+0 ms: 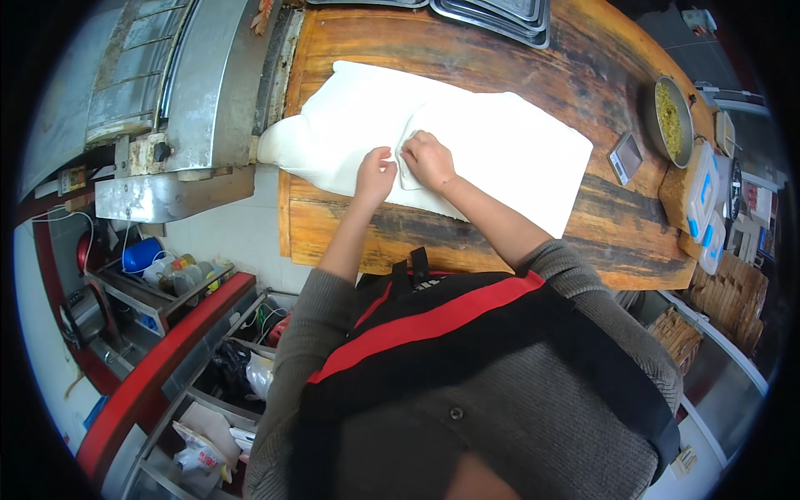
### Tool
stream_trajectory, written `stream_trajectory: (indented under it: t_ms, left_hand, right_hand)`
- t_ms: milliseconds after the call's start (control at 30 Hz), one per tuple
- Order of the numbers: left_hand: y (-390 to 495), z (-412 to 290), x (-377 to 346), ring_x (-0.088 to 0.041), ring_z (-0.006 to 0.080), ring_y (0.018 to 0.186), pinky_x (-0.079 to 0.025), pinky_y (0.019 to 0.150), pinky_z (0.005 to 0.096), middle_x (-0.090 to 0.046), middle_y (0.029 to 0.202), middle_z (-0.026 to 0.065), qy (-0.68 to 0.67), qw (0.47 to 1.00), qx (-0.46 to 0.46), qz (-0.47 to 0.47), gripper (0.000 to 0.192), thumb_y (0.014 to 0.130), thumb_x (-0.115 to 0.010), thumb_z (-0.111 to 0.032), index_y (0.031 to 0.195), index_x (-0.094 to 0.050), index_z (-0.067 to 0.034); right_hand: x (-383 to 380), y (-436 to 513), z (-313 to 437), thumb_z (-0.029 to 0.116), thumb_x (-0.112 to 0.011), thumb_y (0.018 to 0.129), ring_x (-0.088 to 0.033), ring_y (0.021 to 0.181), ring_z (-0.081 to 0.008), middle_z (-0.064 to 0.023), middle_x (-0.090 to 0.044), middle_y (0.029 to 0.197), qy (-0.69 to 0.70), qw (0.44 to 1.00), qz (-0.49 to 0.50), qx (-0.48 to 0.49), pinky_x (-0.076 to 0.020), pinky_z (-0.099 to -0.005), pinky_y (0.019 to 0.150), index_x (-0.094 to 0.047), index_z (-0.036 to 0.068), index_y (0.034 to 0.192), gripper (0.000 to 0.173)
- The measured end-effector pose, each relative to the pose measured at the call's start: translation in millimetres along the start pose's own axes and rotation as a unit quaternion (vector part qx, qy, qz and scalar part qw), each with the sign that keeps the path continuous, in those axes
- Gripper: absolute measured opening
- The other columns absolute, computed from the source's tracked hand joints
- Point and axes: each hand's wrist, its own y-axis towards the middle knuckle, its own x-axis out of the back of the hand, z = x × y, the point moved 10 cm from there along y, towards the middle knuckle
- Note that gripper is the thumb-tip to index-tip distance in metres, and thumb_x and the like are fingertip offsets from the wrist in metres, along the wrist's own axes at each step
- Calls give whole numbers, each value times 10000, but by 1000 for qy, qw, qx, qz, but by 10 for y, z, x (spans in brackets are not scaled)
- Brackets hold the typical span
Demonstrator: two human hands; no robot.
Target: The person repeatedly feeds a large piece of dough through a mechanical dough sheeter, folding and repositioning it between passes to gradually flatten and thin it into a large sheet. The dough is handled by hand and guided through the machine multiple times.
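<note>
A broad white sheet of dough [506, 147] lies on the wooden table [387, 234], brightly lit. A raised fold [409, 179] runs across it near the middle. My right hand [432, 159] has its fingers curled onto that fold and pinches its edge. Just left of it, my left hand [375, 178] is over the dough with thumb and fingers bent and apart, holding nothing that I can see. At the left, a thick rounded end of the dough [281, 142] rests against the steel machine.
A steel roller machine [209, 94] borders the table's left side. Stacked metal trays [494, 19] stand at the far edge. On the right are a small digital scale [625, 158], a metal bowl of yellow-green filling [670, 122] and plastic containers [701, 194] with blue clips.
</note>
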Motion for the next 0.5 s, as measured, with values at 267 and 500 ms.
stream_trajectory:
  t_ms: [267, 500]
  left_hand:
    - [50, -64, -220, -566, 253, 769, -466, 683, 362, -559, 871, 106, 107, 994, 23, -16, 388, 788, -642, -177, 1114, -510, -14]
    - [97, 39, -190, -587, 229, 704, -473, 655, 348, -597, 773, 100, 3, 999, 28, -34, 211, 825, -591, -120, 1011, -558, -28]
  right_hand:
    - [199, 166, -542, 171, -593, 851, -510, 604, -77, -3, -568, 681, 365, 907, 60, -202, -433, -242, 567, -594, 17, 808, 160]
    - [1023, 1569, -449, 106, -620, 830, -507, 572, -61, 0, -574, 706, 336, 924, -161, -81, -409, -204, 489, -567, 60, 874, 83]
